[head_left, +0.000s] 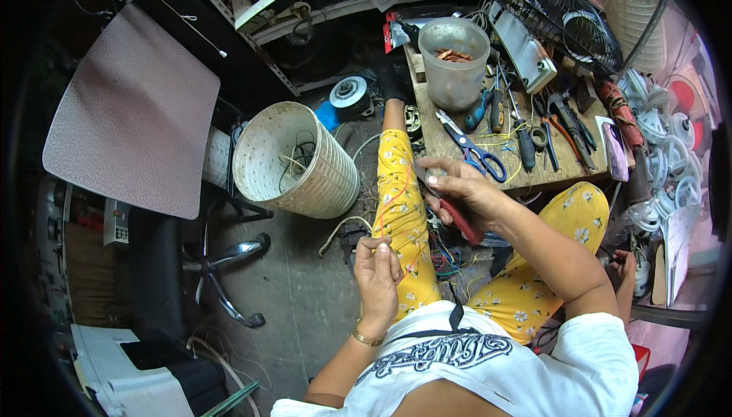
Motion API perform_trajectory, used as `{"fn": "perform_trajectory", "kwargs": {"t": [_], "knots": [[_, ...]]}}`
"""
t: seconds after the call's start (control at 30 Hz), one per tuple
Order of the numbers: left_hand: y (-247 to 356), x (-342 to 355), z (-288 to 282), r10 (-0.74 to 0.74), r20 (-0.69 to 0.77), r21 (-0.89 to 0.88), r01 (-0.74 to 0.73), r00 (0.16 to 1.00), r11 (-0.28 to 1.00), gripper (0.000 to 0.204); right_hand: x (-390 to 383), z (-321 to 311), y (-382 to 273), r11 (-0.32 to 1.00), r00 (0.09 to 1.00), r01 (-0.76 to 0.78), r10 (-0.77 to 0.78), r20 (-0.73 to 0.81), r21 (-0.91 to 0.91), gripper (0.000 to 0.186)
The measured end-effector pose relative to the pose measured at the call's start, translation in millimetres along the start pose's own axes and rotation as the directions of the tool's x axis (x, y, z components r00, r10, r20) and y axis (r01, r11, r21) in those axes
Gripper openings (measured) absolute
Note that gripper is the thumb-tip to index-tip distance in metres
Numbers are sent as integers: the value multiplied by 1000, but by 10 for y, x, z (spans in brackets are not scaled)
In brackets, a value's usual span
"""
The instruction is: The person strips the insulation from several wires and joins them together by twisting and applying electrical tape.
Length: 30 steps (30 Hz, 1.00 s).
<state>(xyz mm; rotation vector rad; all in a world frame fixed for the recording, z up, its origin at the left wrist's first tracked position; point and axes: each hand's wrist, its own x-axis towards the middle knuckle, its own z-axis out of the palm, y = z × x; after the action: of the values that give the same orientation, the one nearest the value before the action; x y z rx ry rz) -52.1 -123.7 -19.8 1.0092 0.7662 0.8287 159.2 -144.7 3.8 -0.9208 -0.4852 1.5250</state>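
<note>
A thin red wire [396, 195] runs over my yellow flowered trouser leg, between my two hands. My left hand [377, 271], low over the thigh, pinches the wire between thumb and fingers. Higher and to the right, my right hand [463, 188] is closed around a tool with a red ribbed handle [460, 221]. The tool's dark front end lies beside the thumb, close to the upper part of the wire; its exact kind cannot be made out. Blue-handled scissors [473, 148] lie on the wooden bench just beyond my right hand.
On the wooden bench [526, 180] stand a translucent bucket [455, 85] of copper pieces, pliers [566, 139] and screwdrivers [524, 145]. A white basket [335, 173] holding wire stands left of my leg. Loose coloured wires [450, 257] lie below. Another person's hand [624, 266] shows at right.
</note>
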Motion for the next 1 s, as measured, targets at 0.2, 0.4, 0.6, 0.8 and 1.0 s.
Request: {"fn": "perform_trajectory", "kwargs": {"t": [0.2,0.4,0.6,0.8,1.0], "knots": [[-46,16,-24,-109,152,-124,129,982,984,13,127,-28,288,957,987,-159,159,18,244,36],[32,224,49,-23,74,146,12,997,989,21,126,5,179,957,998,-44,53,24,-285,25],[3,358,-19,133,231,542,-241,964,805,12,86,42,-47,942,998,-69,68,-13,-327,23],[-1,222,109,-120,271,145,83,955,986,13,206,-61,77,944,997,-80,76,-25,-321,25],[32,259,-1,-283,156,-174,308,946,935,13,74,56,-28,933,989,-85,121,82,-350,47]]}}
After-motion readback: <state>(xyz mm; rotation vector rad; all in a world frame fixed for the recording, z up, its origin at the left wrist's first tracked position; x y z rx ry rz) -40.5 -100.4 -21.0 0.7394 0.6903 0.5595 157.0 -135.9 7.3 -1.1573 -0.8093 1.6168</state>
